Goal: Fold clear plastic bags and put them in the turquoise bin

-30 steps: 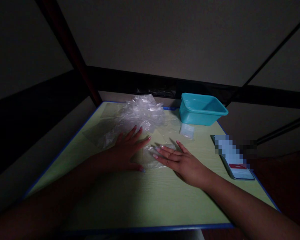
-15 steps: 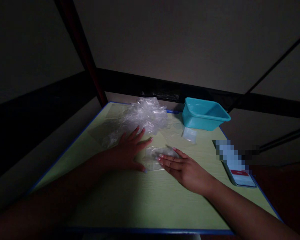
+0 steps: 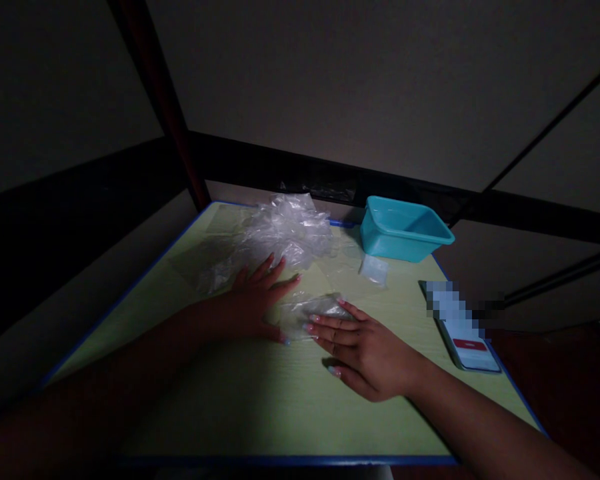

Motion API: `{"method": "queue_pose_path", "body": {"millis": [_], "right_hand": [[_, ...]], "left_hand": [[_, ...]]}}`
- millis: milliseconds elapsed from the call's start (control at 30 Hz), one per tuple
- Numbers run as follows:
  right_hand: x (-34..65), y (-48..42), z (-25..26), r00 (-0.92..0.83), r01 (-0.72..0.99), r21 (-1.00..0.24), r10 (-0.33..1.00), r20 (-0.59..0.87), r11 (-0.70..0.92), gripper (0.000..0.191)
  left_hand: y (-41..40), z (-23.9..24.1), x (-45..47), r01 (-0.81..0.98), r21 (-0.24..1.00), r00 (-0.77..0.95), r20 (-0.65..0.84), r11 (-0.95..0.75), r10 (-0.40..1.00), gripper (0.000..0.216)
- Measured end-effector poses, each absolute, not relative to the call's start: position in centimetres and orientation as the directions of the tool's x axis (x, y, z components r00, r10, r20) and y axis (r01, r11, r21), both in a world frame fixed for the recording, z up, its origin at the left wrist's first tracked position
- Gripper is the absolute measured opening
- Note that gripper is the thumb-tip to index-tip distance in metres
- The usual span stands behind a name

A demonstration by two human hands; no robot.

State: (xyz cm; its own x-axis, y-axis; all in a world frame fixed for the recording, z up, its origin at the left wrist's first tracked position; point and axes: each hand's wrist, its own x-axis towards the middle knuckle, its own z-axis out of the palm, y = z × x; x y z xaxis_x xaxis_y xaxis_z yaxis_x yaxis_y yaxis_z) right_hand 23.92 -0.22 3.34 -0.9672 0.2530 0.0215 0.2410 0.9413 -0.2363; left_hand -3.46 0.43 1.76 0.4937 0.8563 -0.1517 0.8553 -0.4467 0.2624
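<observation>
My left hand (image 3: 253, 303) lies flat on the green table (image 3: 260, 393), fingers spread, resting on the left edge of a clear plastic bag (image 3: 313, 310). My right hand (image 3: 363, 347) lies palm down with fingers stretched out, its fingertips pressing the same clear plastic bag from the right. The bag looks flattened and partly folded between the two hands. A heap of crumpled clear plastic bags (image 3: 280, 233) sits just beyond my left hand.
A teal plastic tub (image 3: 403, 230) stands at the back right of the table. A small folded clear bag (image 3: 374, 269) lies in front of it. A phone (image 3: 463, 330) with a lit screen rests near the right edge. The room is dim.
My right hand has slid toward me and to the left over the clear bag, and its thumb now shows. My left hand has stayed in place. The camera view has shifted slightly.
</observation>
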Motion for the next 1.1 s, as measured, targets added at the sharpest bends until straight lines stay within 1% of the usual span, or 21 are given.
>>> {"method": "queue_pose_path", "body": {"millis": [233,433,600,733,867,967,1100], "right_hand": [[23.87,-0.10,3.28,-0.972,0.227,-0.266,0.234,-0.005,0.937,0.048],[24.00,-0.01,3.11,-0.976,0.212,-0.279,0.217,-0.014,0.936,0.053],[24.07,-0.09,2.77,-0.973,0.225,-0.285,0.232,-0.011,0.932,0.056],[24.00,-0.16,2.98,-0.972,0.234,-0.300,0.230,-0.050,0.925,0.054],[23.96,-0.11,3.12,-0.970,0.242,-0.317,0.232,-0.069,0.917,0.054],[23.95,-0.08,3.03,-0.972,0.233,-0.329,0.229,-0.051,0.915,0.056],[23.85,-0.14,2.89,-0.974,0.226,-0.334,0.219,-0.059,0.915,0.054]], "left_hand": [[0.67,2.12,-3.34,0.870,0.263,0.475,-0.224,-0.416,0.851,0.109],[0.79,2.24,-3.19,0.887,0.234,0.452,-0.254,-0.399,0.855,0.109],[0.77,2.04,-3.31,0.883,0.223,0.459,-0.234,-0.412,0.857,0.109],[0.72,1.90,-3.50,0.873,0.220,0.478,-0.202,-0.436,0.855,0.105],[0.76,2.12,-3.41,0.875,0.222,0.474,-0.215,-0.430,0.854,0.107],[0.94,2.05,-3.32,0.882,0.217,0.464,-0.232,-0.419,0.855,0.111],[1.09,1.73,-3.36,0.881,0.211,0.464,-0.220,-0.422,0.858,0.110]]}}
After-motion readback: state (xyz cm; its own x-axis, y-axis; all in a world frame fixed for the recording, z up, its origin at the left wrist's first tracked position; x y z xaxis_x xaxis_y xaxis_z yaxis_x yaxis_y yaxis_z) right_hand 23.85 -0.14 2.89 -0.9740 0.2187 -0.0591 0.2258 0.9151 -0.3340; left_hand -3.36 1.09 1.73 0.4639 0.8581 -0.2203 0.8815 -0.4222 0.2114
